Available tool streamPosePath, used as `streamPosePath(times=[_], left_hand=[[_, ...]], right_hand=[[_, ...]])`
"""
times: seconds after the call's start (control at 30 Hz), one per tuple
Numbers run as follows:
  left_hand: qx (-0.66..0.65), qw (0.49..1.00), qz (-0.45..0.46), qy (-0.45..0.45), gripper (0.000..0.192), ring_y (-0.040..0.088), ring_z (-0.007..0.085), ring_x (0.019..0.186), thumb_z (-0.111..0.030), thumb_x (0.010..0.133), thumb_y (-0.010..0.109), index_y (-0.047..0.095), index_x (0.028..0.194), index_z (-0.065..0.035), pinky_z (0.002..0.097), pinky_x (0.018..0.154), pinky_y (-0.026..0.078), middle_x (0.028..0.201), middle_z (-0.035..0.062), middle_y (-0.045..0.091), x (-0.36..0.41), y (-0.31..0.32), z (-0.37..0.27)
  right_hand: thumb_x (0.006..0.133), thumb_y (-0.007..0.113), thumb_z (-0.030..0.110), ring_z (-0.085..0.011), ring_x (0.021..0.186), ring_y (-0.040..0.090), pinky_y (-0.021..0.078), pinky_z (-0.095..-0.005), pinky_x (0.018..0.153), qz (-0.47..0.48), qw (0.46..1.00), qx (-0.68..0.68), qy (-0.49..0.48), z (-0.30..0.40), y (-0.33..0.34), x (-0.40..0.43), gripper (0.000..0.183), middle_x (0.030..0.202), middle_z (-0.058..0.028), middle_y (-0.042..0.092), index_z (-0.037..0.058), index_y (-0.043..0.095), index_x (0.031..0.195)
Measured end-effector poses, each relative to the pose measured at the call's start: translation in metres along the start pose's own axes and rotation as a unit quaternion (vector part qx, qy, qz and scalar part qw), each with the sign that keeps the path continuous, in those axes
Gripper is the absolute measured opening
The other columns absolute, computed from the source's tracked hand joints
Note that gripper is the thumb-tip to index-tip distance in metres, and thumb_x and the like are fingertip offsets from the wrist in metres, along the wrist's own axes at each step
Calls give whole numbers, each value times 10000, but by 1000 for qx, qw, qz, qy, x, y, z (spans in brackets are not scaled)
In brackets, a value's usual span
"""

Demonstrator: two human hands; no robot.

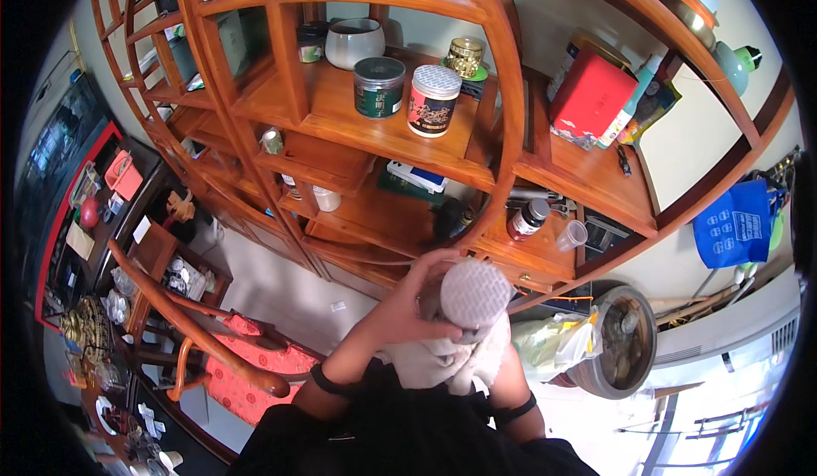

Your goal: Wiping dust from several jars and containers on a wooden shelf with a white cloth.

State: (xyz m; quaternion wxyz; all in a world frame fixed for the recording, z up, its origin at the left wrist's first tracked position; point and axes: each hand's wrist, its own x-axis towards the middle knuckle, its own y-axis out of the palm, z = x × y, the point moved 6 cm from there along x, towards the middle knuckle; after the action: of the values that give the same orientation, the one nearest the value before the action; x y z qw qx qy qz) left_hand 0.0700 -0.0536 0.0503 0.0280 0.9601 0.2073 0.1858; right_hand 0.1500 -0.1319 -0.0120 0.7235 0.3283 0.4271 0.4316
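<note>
A jar with a grey-white patterned lid (477, 291) is held upright before my chest. My left hand (418, 307) wraps around its side, thumb and fingers spread just below the lid. A white cloth (440, 364) is bunched under and against the jar. My right hand comes in from the right beneath the cloth; its forearm (520, 406) shows, while the fingers are mostly hidden by the cloth and jar. On the shelf ahead stand a similar jar with a patterned lid (434, 101) and a green jar with a dark lid (379, 88).
The wooden display shelf (396, 150) curves close in front. It also bears a ceramic pot (355, 43), a gold jar (464, 57), a red box (592, 96), a dark bottle (528, 219) and a plastic cup (571, 236). A wooden chair (255, 367) stands left, a large basin (613, 342) right.
</note>
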Motion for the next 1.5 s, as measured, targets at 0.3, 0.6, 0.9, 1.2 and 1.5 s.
streamPosePath(times=[0.3,0.6,0.9,1.2,1.5], left_hand=[[344,936,30,73,809,468,292,1246,-349,667,817,468,1320,-22,421,1077,297,1362,163,491,8,10,-13],[152,974,-160,58,1008,453,231,1229,-252,595,898,323,1371,35,373,1054,337,1308,139,474,-14,6,11],[185,980,-37,68,879,438,271,1270,-256,573,895,434,1293,-52,426,1111,242,1302,106,511,-12,0,-9],[-2,975,-206,83,943,492,213,1171,-140,594,874,298,1333,-29,377,1025,376,1258,137,497,-10,-1,11],[257,951,-162,54,866,528,301,1164,-308,582,880,435,1260,-4,402,997,408,1202,190,539,-8,2,-22]], right_hand=[[959,304,518,-308,1113,553,455,-442,951,-59,991,-24,-121,-2,-23,9,581,1253,-127,566,90,489,1307],[946,354,455,-322,1150,550,429,-423,1000,28,984,3,-177,16,-6,-1,616,1272,-177,545,-16,417,1337],[944,428,440,-284,1090,578,474,-402,935,-34,984,-158,-79,-6,1,4,502,1229,-128,577,71,505,1276],[982,309,468,-237,1125,518,401,-370,996,-30,932,-179,-315,-10,0,-9,561,1250,-124,514,20,400,1308],[938,306,526,-279,1184,488,382,-402,1024,-24,982,-139,-129,-2,9,9,651,1309,-142,483,25,388,1344]])
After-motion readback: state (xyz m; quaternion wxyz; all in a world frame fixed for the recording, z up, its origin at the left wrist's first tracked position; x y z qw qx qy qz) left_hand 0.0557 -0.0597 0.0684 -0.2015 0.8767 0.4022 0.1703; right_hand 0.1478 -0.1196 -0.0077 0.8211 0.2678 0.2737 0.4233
